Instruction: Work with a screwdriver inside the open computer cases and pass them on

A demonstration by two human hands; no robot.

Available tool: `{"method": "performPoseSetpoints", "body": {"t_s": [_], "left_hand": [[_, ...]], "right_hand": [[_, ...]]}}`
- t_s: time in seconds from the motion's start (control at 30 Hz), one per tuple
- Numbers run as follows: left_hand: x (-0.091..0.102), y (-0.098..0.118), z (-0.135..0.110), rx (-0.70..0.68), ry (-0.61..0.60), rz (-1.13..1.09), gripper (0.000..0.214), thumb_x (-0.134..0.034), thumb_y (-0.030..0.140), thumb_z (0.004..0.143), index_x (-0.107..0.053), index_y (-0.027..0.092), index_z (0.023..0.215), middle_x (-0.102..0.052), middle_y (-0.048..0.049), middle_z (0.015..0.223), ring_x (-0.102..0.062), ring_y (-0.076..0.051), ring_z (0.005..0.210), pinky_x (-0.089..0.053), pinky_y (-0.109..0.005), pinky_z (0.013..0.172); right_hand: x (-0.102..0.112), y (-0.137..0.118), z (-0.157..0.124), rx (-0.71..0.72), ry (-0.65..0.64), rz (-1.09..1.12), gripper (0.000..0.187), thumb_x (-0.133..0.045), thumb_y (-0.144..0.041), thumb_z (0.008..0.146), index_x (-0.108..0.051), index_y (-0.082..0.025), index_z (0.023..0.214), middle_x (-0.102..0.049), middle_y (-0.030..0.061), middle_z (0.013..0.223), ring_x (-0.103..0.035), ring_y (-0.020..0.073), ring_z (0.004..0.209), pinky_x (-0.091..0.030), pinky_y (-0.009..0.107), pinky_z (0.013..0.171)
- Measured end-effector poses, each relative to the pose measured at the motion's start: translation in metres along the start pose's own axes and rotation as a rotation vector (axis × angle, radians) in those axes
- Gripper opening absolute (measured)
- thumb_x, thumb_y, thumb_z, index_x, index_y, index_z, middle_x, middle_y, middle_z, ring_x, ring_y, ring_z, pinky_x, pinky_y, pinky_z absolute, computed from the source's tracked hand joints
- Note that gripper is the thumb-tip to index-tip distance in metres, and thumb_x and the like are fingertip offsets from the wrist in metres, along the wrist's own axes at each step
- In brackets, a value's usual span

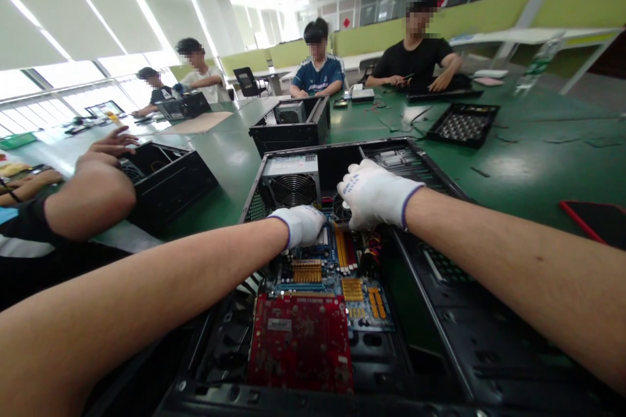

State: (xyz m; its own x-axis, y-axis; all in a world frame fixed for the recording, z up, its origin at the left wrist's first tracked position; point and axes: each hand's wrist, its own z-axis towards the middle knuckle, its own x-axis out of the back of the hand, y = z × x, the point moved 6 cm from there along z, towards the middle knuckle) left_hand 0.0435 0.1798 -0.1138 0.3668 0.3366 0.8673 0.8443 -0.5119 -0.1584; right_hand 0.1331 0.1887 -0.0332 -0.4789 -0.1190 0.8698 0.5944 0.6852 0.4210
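Observation:
An opened black computer case (440, 365) lies in front of me, with a blue motherboard (332, 280) inside. My right hand (376, 192), in a white glove, is closed around a small CPU cooler (341, 208) with a fan, partly covered by my fingers. My left hand (304, 225), also gloved, reaches down to the board near the CPU socket with its fingers curled. What its fingertips touch is hidden. A red graphics card (300, 339) sits at the near end of the board. Beyond my left hand is the power supply (291, 181) with its round fan.
Another opened case (293, 120) stands just beyond mine, and one (171, 182) is at the left beside a neighbour's arm (92, 189). A black tray of parts (464, 124), a bottle (540, 62) and a red-edged black object (596, 221) lie right. Several people sit around the green table (538, 163).

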Motion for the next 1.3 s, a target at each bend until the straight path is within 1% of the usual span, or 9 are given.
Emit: {"method": "performPoseSetpoints", "body": {"t_s": [0.17,0.3,0.43,0.57,0.73,0.9,1.1,1.3], "left_hand": [[0.000,0.001,0.000,-0.008,0.006,0.001,0.039,-0.067,0.036,0.082,-0.068,0.017,0.116,-0.072,-0.0137,0.117,-0.070,-0.031,0.106,-0.059,-0.038,0.087],[-0.001,0.001,0.001,-0.012,0.003,-0.001,0.041,-0.067,0.039,0.081,-0.068,0.017,0.117,-0.072,-0.0140,0.117,-0.071,-0.032,0.104,-0.059,-0.040,0.086],[-0.001,0.001,0.002,-0.005,-0.007,0.003,0.045,-0.070,0.041,0.080,-0.067,0.018,0.118,-0.072,-0.0141,0.119,-0.071,-0.031,0.104,-0.059,-0.038,0.087],[0.002,0.004,0.000,0.006,-0.028,0.011,0.046,-0.070,0.041,0.080,-0.068,0.018,0.120,-0.071,-0.0142,0.120,-0.070,-0.030,0.106,-0.059,-0.036,0.088],[0.009,0.011,-0.007,0.008,-0.063,0.032,0.048,-0.072,0.039,0.079,-0.069,0.015,0.119,-0.072,-0.0167,0.120,-0.070,-0.031,0.107,-0.058,-0.035,0.089],[0.012,0.013,-0.012,0.004,-0.080,0.037,0.048,-0.073,0.038,0.077,-0.069,0.013,0.119,-0.070,-0.0180,0.123,-0.070,-0.031,0.108,-0.057,-0.035,0.091],[0.013,0.010,-0.011,0.005,-0.071,0.022,0.050,-0.075,0.037,0.075,-0.068,0.014,0.119,-0.070,-0.0172,0.124,-0.069,-0.032,0.109,-0.057,-0.037,0.093],[0.011,0.010,-0.010,0.011,-0.066,0.005,0.057,-0.077,0.039,0.072,-0.066,0.013,0.121,-0.069,-0.0185,0.124,-0.068,-0.034,0.112,-0.056,-0.038,0.096]], "right_hand": [[-0.003,0.001,0.003,-0.003,-0.004,-0.012,0.054,-0.071,-0.059,0.068,-0.074,-0.020,0.104,-0.073,0.0149,0.110,-0.062,0.0348,0.105,-0.045,0.045,0.084],[-0.003,0.001,0.004,-0.012,0.006,-0.002,0.051,-0.073,-0.057,0.065,-0.074,-0.020,0.100,-0.073,0.0145,0.108,-0.062,0.0346,0.104,-0.045,0.045,0.083],[-0.003,0.001,0.004,-0.001,0.020,0.018,0.050,-0.074,-0.057,0.064,-0.075,-0.021,0.100,-0.073,0.0148,0.106,-0.061,0.0354,0.102,-0.045,0.047,0.084],[-0.003,0.002,0.005,-0.003,0.043,0.055,0.046,-0.075,-0.056,0.063,-0.074,-0.023,0.095,-0.073,0.0143,0.104,-0.061,0.0363,0.102,-0.045,0.049,0.085],[-0.002,0.002,0.004,-0.011,0.063,0.082,0.047,-0.076,-0.056,0.061,-0.075,-0.023,0.094,-0.073,0.0158,0.102,-0.061,0.0374,0.100,-0.044,0.050,0.085],[-0.001,0.002,0.001,-0.006,0.057,0.090,0.048,-0.074,-0.053,0.064,-0.075,-0.019,0.097,-0.072,0.0189,0.103,-0.061,0.0378,0.101,-0.043,0.050,0.085],[-0.003,0.001,0.002,-0.006,0.051,0.042,0.050,-0.072,-0.056,0.065,-0.075,-0.019,0.099,-0.073,0.0174,0.104,-0.062,0.0357,0.100,-0.045,0.047,0.083],[-0.002,0.001,0.001,-0.005,0.066,0.035,0.050,-0.071,-0.055,0.066,-0.075,-0.019,0.101,-0.073,0.0176,0.104,-0.062,0.0352,0.100,-0.045,0.046,0.083]]}}
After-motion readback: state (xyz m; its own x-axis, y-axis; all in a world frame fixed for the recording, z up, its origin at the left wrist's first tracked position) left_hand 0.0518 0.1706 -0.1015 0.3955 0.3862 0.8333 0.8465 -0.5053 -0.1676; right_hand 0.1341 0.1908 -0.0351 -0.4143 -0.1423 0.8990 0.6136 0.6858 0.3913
